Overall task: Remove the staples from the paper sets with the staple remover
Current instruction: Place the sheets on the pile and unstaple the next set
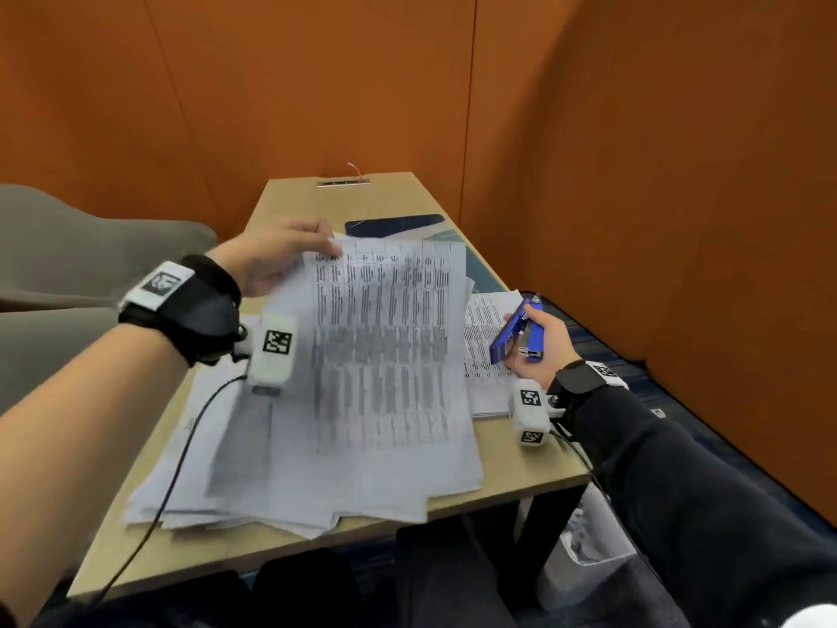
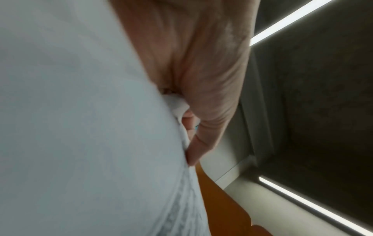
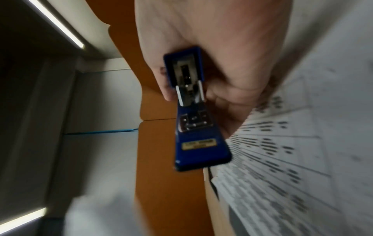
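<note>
My left hand (image 1: 290, 251) pinches the far top corner of a printed paper set (image 1: 385, 351) and holds it tilted up over the messy paper pile (image 1: 253, 505) on the table. From the left wrist the same white paper set (image 2: 80, 127) fills the frame, pinched by my left hand (image 2: 191, 143). My right hand (image 1: 539, 342) grips a blue staple remover (image 1: 521, 333) to the right of the lifted set, above another printed sheet (image 1: 484, 337). In the right wrist view the blue staple remover (image 3: 193, 115) points away from my right hand (image 3: 222, 71), its metal jaws showing.
A narrow wooden table (image 1: 525, 473) stands between orange walls (image 1: 634, 174). A dark blue folder (image 1: 398, 224) lies at the far end near a cable slot (image 1: 344, 181). A grey seat (image 1: 68, 247) is at the left. A bin with a plastic liner (image 1: 589, 546) sits under the table's right side.
</note>
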The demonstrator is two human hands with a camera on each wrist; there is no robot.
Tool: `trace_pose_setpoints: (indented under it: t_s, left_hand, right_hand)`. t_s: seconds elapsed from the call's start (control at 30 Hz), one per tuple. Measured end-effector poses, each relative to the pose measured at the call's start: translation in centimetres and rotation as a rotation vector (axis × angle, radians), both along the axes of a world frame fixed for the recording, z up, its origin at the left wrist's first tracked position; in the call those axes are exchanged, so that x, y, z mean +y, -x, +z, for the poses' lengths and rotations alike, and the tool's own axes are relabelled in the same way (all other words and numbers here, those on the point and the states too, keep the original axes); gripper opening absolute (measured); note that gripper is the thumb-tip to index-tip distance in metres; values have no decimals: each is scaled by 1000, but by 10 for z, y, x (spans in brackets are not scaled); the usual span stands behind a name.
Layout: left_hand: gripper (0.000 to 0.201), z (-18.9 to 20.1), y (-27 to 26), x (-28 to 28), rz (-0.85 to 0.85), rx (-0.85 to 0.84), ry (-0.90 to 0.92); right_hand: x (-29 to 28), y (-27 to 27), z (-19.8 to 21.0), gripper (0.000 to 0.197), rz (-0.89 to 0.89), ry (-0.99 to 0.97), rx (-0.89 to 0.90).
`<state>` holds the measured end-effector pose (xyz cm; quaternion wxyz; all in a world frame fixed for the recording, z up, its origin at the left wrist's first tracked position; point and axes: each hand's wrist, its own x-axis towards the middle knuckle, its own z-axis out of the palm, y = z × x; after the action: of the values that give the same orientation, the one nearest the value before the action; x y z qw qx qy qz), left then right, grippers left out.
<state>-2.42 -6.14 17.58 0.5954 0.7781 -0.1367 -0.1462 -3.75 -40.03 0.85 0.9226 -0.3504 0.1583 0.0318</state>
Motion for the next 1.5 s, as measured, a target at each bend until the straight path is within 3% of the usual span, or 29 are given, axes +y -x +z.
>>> trace_pose_setpoints:
  t_s: [0.1, 0.2, 0.27, 0.37, 0.43, 0.5, 0.57, 0.63, 0.7, 0.8, 0.93, 1.5]
  left_hand:
    - [21, -43, 2, -10, 42, 205, 141]
    - [16, -98, 8, -19, 106, 318, 206]
    - [6, -124, 15, -27, 104, 327, 179]
    - [28, -140, 17, -36, 103, 328, 114]
    - [34, -138, 13, -36, 21, 344, 34]
    - [28, -133, 9, -34, -70, 376, -14]
    - [17, -129, 7, -33, -46, 433, 10]
    - [12, -130, 6, -34, 5, 503, 36]
    - [19, -136, 4, -35, -12, 557, 40]
    - [33, -147, 3, -37, -34, 514, -47]
    - [38, -156, -3, -35, -3, 476, -32]
    - [25, -168, -14, -33, -73, 448, -103]
  right_hand:
    - [-15, 6, 35, 38, 27, -61, -155]
    - [-22, 18, 72, 33, 178, -2, -267]
    - [-16, 25, 83, 37, 283, 243, -246]
    - [13, 33, 76, 40, 485, 808, -223]
    - [36, 39, 62, 52, 652, 1196, -256]
    - [55, 44, 54, 63, 808, 1532, -301]
    - [69, 46, 49, 56, 899, 1686, -331]
    - [78, 45, 46, 50, 910, 1764, -330]
    - [82, 44, 44, 49, 934, 1828, -319]
    - [85, 46, 44, 50, 997, 1904, -324]
    - [80, 49, 47, 51, 1095, 1986, -319]
    - [102, 51, 41, 50, 1053, 2120, -346]
